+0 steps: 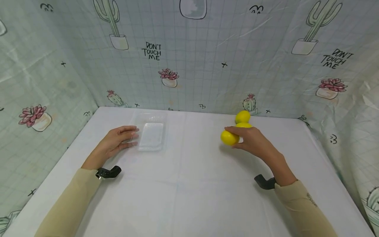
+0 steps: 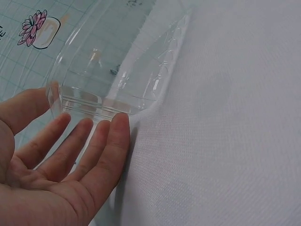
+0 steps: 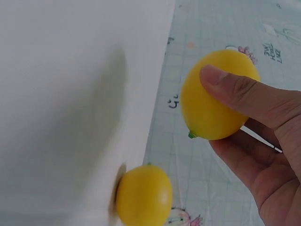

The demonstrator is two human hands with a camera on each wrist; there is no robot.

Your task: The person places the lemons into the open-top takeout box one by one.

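Observation:
A yellow lemon (image 1: 229, 138) with a small green tip is pinched between the thumb and fingers of my right hand (image 1: 254, 140). In the right wrist view this lemon (image 3: 214, 101) is raised off the white tabletop. Two more lemons lie behind the hand: one lemon (image 1: 242, 117) near the back edge, another (image 1: 244, 125) partly hidden by the hand. My left hand (image 1: 118, 141) is at the left side of a clear plastic container (image 1: 151, 150). Its loosely extended fingers (image 2: 117, 136) touch the container's wall, with the thumb at the rim.
A white cloth (image 1: 189, 197) covers the table. Behind and at both sides hangs a pale curtain (image 1: 195, 65) printed with cacti and lettering. Black straps with cameras sit on both wrists. Between the container and the lemons lies a wide stretch of white cloth.

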